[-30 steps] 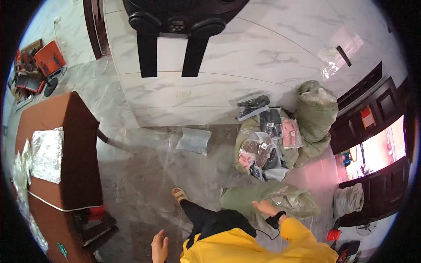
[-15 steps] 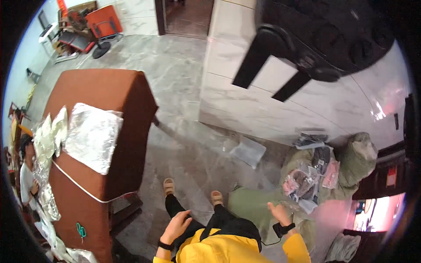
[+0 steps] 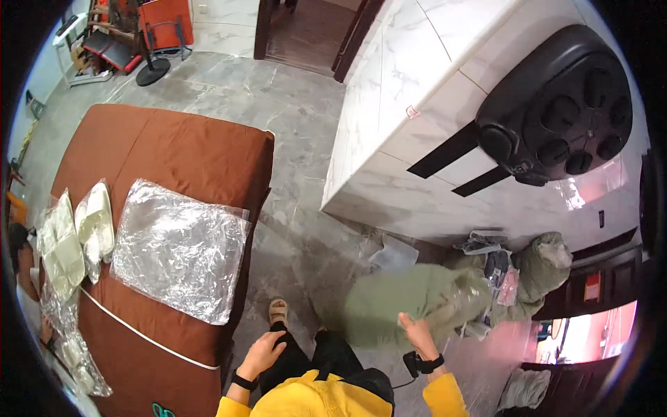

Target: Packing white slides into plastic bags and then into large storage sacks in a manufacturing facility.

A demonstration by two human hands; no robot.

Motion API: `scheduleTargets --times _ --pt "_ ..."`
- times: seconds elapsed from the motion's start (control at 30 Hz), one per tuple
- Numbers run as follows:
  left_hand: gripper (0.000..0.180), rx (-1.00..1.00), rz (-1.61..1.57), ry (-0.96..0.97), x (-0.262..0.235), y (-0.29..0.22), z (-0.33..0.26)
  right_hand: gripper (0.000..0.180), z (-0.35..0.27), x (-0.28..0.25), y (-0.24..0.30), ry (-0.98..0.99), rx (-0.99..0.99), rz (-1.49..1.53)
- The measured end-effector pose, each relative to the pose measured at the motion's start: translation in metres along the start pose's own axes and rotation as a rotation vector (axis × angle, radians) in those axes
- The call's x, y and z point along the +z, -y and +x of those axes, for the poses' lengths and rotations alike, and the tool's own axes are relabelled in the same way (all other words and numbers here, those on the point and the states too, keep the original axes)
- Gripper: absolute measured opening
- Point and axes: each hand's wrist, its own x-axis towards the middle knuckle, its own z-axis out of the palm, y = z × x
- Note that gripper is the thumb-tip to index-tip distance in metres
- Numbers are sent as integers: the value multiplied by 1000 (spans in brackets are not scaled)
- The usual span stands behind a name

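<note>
My left hand (image 3: 262, 353), with a black wristband, hangs in front of my dark trousers, fingers loosely apart and holding nothing. My right hand (image 3: 418, 335) is at the right, thumb raised, with a black band and a small wired device (image 3: 413, 364) at the wrist. Nothing shows in its fingers. Just beyond it lies a bulky green sack (image 3: 392, 302), blurred along its left side; I cannot tell whether hand and sack touch. One tan sandal (image 3: 278, 311) shows on my left foot; the right foot is hidden.
At left, a brown-covered table (image 3: 201, 160) bears clear plastic bags (image 3: 182, 250), bagged pale slippers (image 3: 97, 219), a white cord (image 3: 149, 338) and green scissors (image 3: 163, 410). Bagged goods (image 3: 497, 274) and another sack (image 3: 542, 271) line the white wall. A black, strapped object (image 3: 556, 111) is upper right.
The green sack has shifted up the view and looks bulkier, now covering part of the bagged goods. My hands have moved left in view. The table's near edge appears closer.
</note>
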Motion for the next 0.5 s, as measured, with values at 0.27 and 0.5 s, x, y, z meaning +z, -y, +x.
scheduleTargets --times 0.27,0.5 --pt "35 129 7 1 -21 -1 8 34 5 83 138 164 -558 131" --pt "37 39 59 -120 -32 -38 -11 46 102 122 141 193 -273 37"
